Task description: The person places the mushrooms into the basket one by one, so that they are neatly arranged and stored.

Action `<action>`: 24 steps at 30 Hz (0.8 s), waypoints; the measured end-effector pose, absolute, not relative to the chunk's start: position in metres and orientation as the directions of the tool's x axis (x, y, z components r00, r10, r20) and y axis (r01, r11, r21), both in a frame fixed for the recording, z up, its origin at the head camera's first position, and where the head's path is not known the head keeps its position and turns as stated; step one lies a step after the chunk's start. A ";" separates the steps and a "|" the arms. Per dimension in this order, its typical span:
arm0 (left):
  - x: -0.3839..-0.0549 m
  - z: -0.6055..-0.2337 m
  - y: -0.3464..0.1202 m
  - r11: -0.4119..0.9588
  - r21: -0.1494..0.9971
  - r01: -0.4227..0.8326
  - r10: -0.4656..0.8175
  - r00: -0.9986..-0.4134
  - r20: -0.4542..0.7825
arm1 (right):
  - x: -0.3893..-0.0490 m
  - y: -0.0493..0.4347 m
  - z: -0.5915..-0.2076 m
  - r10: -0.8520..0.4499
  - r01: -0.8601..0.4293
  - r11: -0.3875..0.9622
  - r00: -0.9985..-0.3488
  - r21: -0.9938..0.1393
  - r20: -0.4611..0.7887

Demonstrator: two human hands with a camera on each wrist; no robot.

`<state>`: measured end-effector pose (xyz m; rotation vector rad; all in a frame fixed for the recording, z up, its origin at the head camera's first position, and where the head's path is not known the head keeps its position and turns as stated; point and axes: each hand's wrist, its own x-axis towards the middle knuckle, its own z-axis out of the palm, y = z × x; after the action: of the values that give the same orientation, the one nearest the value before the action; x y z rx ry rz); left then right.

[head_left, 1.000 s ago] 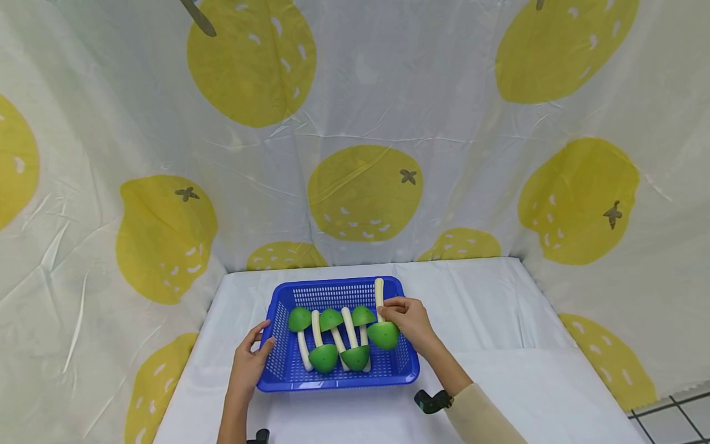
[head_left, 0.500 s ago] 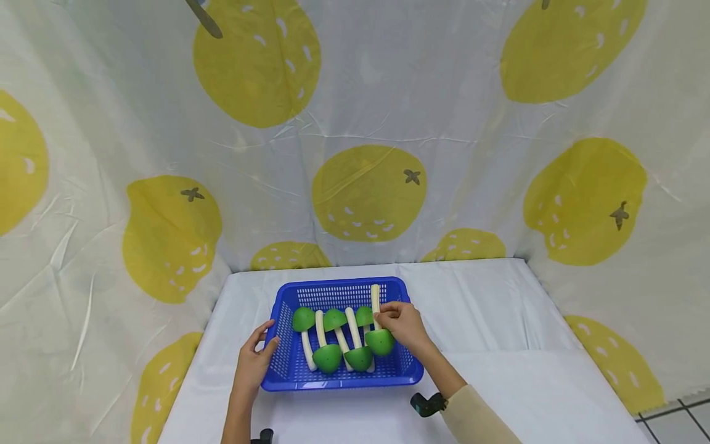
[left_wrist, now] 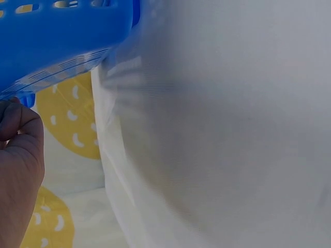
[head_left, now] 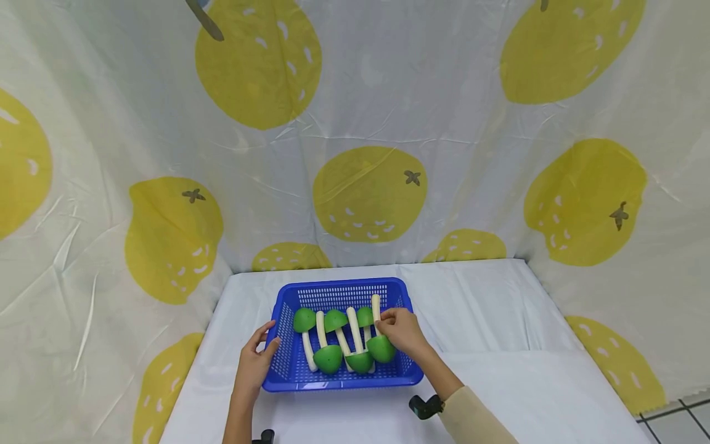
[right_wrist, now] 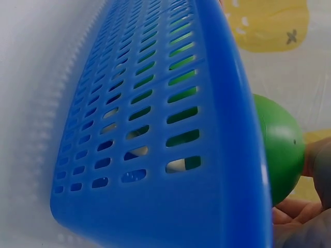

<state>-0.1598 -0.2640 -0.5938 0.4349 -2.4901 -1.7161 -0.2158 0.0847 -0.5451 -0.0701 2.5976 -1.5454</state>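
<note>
A blue plastic basket [head_left: 344,386] holds a row of toy mushrooms with green caps and white stems, set in alternating directions. At its right end, my right hand [head_left: 405,332] pinches the stem of one green mushroom [head_left: 381,349], cap toward me and stem pointing away. That cap also rises above the basket rim in the right wrist view, as a green mushroom [right_wrist: 282,150] beside my fingers [right_wrist: 295,209]. My left hand [head_left: 254,365] grips the basket's left rim between thumb and fingers. The left wrist view shows that hand [left_wrist: 20,150] against the basket [left_wrist: 57,46], fingertips partly cut off.
The basket stands on a white-covered table [head_left: 499,327]. A white curtain [head_left: 471,185] printed with yellow lemons surrounds the table at the back and both sides. Black wrist devices [head_left: 426,407] sit on both forearms. Grey tiles [head_left: 679,419] appear at the lower right.
My right hand has brought the mushroom slightly left and then down toward the near side, closer to the other mushrooms. My left hand stays on the basket rim. The head view has shifted slightly.
</note>
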 end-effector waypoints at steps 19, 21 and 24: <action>-0.159 -0.595 -0.263 0.311 0.931 -0.188 -0.279 -0.955 -0.100 | -0.210 0.089 -0.538 -0.065 0.001 0.508 -0.997 -0.862 -0.039; -0.159 -0.594 -0.263 0.311 0.931 -0.189 -0.279 -0.955 -0.101 | -0.210 0.091 -0.538 -0.048 -0.004 0.502 -0.999 -0.865 -0.023; -0.159 -0.593 -0.263 0.305 0.934 -0.184 -0.281 -0.955 -0.097 | -0.211 0.094 -0.538 -0.017 -0.010 0.491 -1.000 -0.871 0.002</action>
<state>-0.1586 -0.2632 -0.5928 0.4417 -2.4682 -1.7484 -0.2110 0.0944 -0.5378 -0.0239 2.7064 -1.5818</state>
